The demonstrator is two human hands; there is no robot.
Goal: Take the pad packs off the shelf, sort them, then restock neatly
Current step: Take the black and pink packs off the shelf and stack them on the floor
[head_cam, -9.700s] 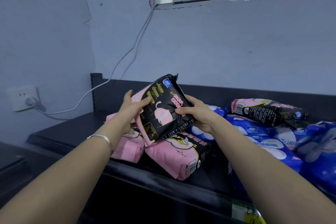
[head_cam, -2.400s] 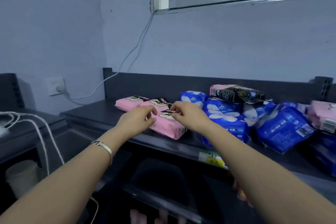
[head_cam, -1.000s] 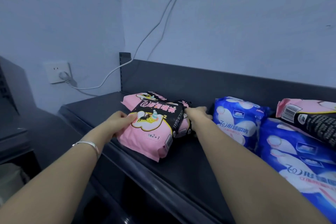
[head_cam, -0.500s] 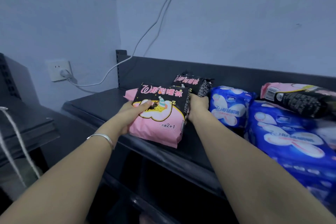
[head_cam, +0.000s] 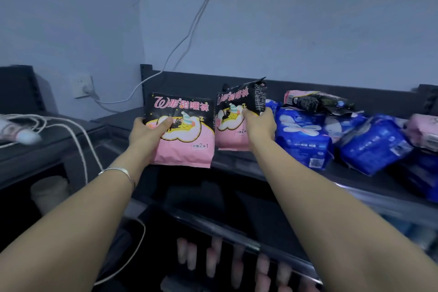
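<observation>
My left hand (head_cam: 148,133) grips a pink-and-black pad pack (head_cam: 187,140) upright, lifted in front of the dark shelf (head_cam: 237,163). My right hand (head_cam: 259,127) grips a second pink-and-black pack (head_cam: 233,114) of the same kind, held upright just right of the first. Several blue packs (head_cam: 303,135) lie in a loose heap on the right part of the shelf. Another pink-and-black pack (head_cam: 315,101) lies on top of that heap, and a pink pack (head_cam: 425,134) shows at the far right edge.
A wall socket (head_cam: 81,86) with a plug and white cable (head_cam: 180,45) is at the back left. More white cables (head_cam: 71,133) lie on a dark side surface at the left. A lower shelf below holds pink items (head_cam: 213,261).
Both packs have been lifted off the shelf and held apart, one in each hand, facing me. My view has pulled back and now takes in more of the shelf on the right.
</observation>
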